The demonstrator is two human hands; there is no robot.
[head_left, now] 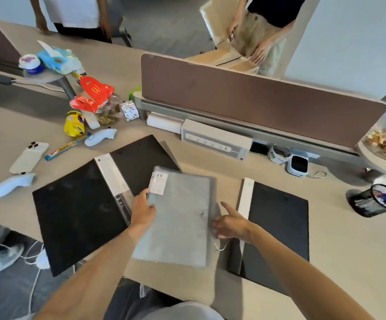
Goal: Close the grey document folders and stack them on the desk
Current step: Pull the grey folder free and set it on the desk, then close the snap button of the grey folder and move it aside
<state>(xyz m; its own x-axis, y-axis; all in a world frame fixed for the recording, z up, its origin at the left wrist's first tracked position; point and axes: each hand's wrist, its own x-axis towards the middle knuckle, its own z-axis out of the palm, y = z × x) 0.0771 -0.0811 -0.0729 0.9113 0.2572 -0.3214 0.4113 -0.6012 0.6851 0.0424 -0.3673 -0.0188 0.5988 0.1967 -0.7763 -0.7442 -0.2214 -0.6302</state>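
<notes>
A closed grey folder (pixel 180 218) with a white label marked 20 lies in the middle of the desk (pixel 339 239), a small stud near its right edge. My left hand (pixel 142 211) grips its left edge, thumb on top. My right hand (pixel 230 224) touches its right edge, fingers spread and index finger pointing up. An open folder (pixel 79 209) lies to the left, black inside showing, white spine strip down its middle. Another open folder (pixel 277 227) lies to the right, partly under the grey one's right side. A thin white string hangs near my right hand.
A phone (pixel 29 157), two pale blue controllers (pixel 12 184), snack wrappers and a candy bar (pixel 68 146) lie at the left. A power strip (pixel 215 143) and brown divider panel (pixel 256 98) stand behind. A black mesh cup (pixel 376 199) lies on its side at the right. Two people stand beyond the desk.
</notes>
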